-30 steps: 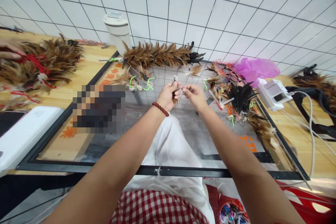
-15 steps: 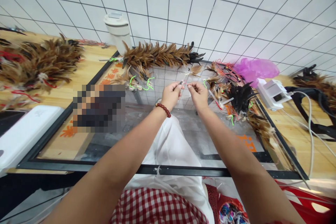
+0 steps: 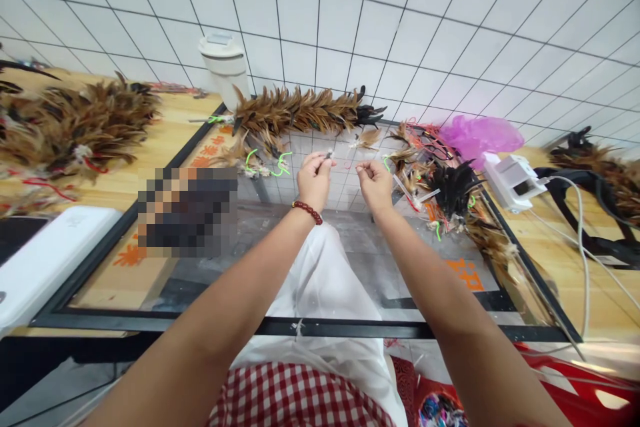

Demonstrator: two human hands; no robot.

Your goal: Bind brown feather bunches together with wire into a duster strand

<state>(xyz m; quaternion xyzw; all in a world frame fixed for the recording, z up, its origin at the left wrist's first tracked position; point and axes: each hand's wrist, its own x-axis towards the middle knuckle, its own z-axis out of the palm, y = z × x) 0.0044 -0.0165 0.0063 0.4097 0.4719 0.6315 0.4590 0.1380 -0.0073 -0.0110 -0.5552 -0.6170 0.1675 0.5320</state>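
Observation:
My left hand (image 3: 314,180), with a red bead bracelet at the wrist, is raised over the glass table top (image 3: 370,260) and pinches a small pale feather tuft (image 3: 329,155) between thumb and fingers. My right hand (image 3: 374,181) is close beside it, fingers curled in a pinch; what it holds is too thin to name, perhaps a thread. A long string of brown feathers (image 3: 300,110) lies just beyond both hands. Loose feather tufts with green ties (image 3: 265,161) sit to the left of my left hand.
A heap of brown feathers (image 3: 75,123) covers the wooden bench at left, with a white box (image 3: 50,260) in front. A white cup (image 3: 225,70), a pink plastic bag (image 3: 480,135), black feathers (image 3: 453,187), a white device (image 3: 513,180) with cables lie around. A red basket (image 3: 575,387) is low right.
Both hands have moved slightly apart and stayed raised; the left hand's tuft now sticks up from its fingertips. The view has shifted a little downward.

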